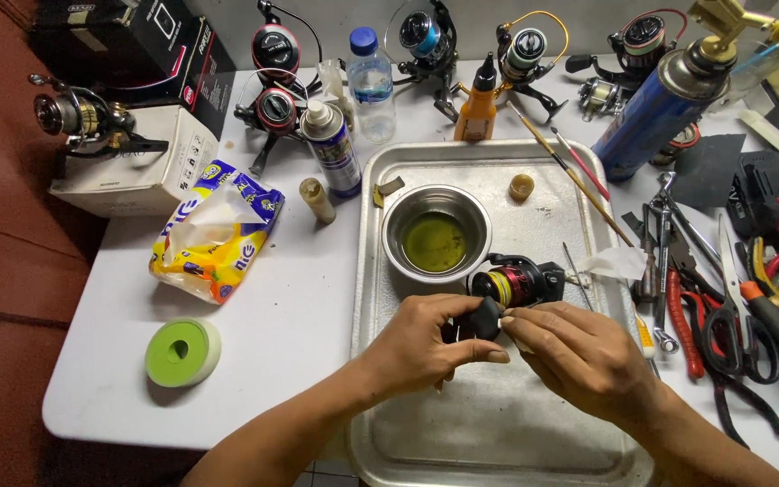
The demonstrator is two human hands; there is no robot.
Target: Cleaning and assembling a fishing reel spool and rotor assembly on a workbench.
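- Both hands are held low over the metal tray (543, 451), nearest the camera: the left hand (421, 347) is closed around a black fishing reel (511, 287), thumb and fingers pinched on its dark knob.
- Fingers of the right hand (579, 352) are curled and pressed together at the same knob; what is pinched between them cannot be told.
- Judged from this, the reel is best kept steady in the left hand and low over the tray, so that a dropped small part is caught there.
- Just behind the reel, a steel bowl (435, 233) of yellowish liquid is set on the tray; it could be tipped by an elbow.
- Pliers and scissors (732, 307) are spread on the white table (299, 298) at the right, a tissue pack (214, 230) at the left.
- More reels, spray cans and a water bottle (371, 83) are lined along the far edge.
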